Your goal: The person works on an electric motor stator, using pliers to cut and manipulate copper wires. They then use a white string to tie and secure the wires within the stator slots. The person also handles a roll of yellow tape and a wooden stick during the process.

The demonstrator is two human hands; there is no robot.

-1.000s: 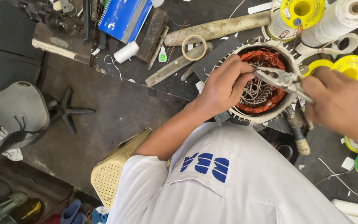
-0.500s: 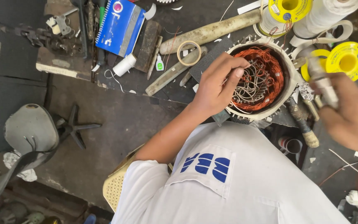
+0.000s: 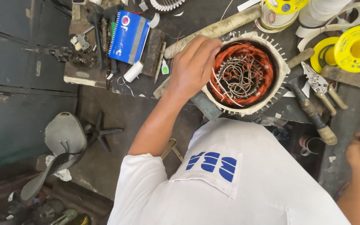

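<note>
One stator – two yellow spools – one blue notebook – two hands.
</note>
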